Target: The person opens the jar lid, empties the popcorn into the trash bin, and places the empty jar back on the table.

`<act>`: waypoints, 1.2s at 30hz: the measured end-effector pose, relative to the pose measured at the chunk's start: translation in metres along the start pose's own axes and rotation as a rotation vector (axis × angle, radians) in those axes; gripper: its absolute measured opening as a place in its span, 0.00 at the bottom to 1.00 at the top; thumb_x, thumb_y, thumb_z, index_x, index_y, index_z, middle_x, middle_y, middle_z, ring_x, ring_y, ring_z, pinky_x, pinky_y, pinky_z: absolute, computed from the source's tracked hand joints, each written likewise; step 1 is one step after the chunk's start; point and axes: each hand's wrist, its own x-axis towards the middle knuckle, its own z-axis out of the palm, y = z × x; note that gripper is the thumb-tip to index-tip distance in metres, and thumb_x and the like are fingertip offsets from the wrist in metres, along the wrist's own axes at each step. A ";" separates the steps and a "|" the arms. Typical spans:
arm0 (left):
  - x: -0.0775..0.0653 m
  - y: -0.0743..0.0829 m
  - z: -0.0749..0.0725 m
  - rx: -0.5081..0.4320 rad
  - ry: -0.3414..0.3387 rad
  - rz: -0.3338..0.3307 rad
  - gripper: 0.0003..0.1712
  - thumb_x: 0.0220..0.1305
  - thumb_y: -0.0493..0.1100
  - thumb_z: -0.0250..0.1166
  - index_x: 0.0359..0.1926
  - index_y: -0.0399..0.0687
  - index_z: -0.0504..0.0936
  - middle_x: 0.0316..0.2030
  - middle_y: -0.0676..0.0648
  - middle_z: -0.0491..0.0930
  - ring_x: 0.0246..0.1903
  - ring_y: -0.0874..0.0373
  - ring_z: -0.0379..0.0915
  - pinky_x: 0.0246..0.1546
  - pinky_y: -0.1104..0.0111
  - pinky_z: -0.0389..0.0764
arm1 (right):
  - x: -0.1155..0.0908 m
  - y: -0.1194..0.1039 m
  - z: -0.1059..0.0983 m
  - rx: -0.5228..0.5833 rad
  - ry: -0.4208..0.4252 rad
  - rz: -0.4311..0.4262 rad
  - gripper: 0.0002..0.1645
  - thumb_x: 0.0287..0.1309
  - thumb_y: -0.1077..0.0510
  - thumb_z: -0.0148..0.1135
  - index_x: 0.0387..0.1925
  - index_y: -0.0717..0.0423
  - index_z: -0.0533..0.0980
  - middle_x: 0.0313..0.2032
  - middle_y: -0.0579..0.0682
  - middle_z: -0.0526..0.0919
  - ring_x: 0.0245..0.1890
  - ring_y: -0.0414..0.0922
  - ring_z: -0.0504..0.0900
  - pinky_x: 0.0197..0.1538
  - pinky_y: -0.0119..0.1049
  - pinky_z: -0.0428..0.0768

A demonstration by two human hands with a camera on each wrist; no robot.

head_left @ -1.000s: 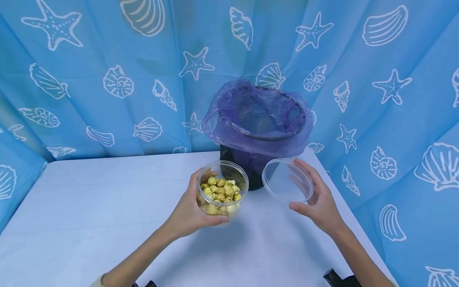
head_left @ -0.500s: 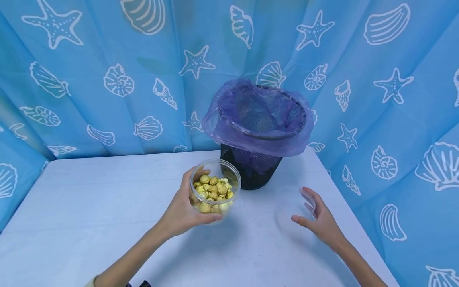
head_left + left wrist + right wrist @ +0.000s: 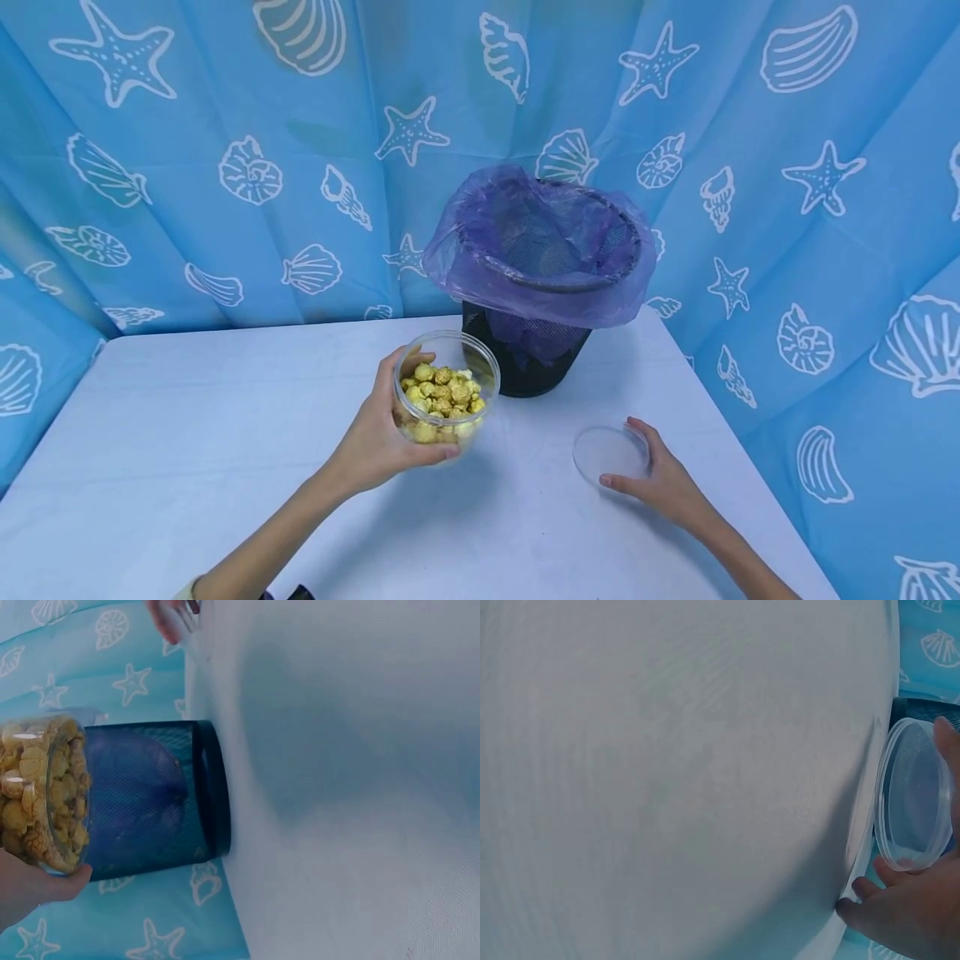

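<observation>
My left hand (image 3: 375, 437) grips a clear round plastic tub (image 3: 491, 371) by its side, thumb in front and fingers behind. Caramel-coloured and yellow popcorn (image 3: 442, 392) partly fills the tub, which is open at the top and held above the table. Over on the right, my right hand (image 3: 663, 479) pinches the edge of a clear round lid (image 3: 611, 456), low over the tabletop. The right wrist view shows the lid (image 3: 915, 799) between thumb and fingers, with some fingertips close to the table. Whether the lid touches the tabletop is hard to tell.
Behind the tub stands a black mesh waste bin (image 3: 528, 371), lined with a purple plastic bag (image 3: 480, 292) folded over its rim. A white cloth covers the table (image 3: 187, 433). Blue curtains (image 3: 315, 167) with shells and starfish hang along the back and sides.
The right hand has taken the lid away from beside the bin, down and toward the table, tilting it on the way. The left hand has shifted the tub slightly left.
</observation>
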 end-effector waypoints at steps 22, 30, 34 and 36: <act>0.000 0.002 -0.005 -0.005 0.017 -0.010 0.65 0.44 0.40 0.83 0.75 0.51 0.49 0.70 0.49 0.61 0.67 0.49 0.59 0.64 0.49 0.66 | 0.003 -0.003 -0.010 -0.287 0.047 -0.229 0.58 0.56 0.35 0.69 0.72 0.68 0.57 0.70 0.70 0.60 0.69 0.68 0.58 0.63 0.68 0.63; 0.001 0.004 -0.008 -0.005 0.018 0.000 0.65 0.43 0.39 0.83 0.75 0.54 0.49 0.70 0.48 0.61 0.67 0.49 0.59 0.64 0.49 0.66 | 0.016 -0.037 -0.066 -0.282 0.171 -0.425 0.40 0.74 0.48 0.54 0.75 0.65 0.54 0.73 0.71 0.53 0.72 0.69 0.50 0.65 0.71 0.54; 0.001 0.004 -0.009 -0.006 0.022 0.000 0.65 0.44 0.39 0.83 0.75 0.54 0.49 0.71 0.45 0.60 0.67 0.49 0.59 0.64 0.49 0.66 | 0.025 -0.056 -0.096 -0.310 0.256 -0.502 0.37 0.76 0.50 0.50 0.76 0.63 0.53 0.73 0.71 0.51 0.72 0.70 0.48 0.67 0.70 0.50; 0.000 0.004 -0.009 -0.004 0.024 0.002 0.65 0.44 0.39 0.83 0.75 0.54 0.49 0.71 0.45 0.61 0.67 0.50 0.59 0.64 0.49 0.66 | 0.029 -0.067 -0.111 -0.326 0.271 -0.515 0.37 0.77 0.49 0.46 0.77 0.63 0.51 0.74 0.70 0.48 0.73 0.70 0.45 0.68 0.70 0.47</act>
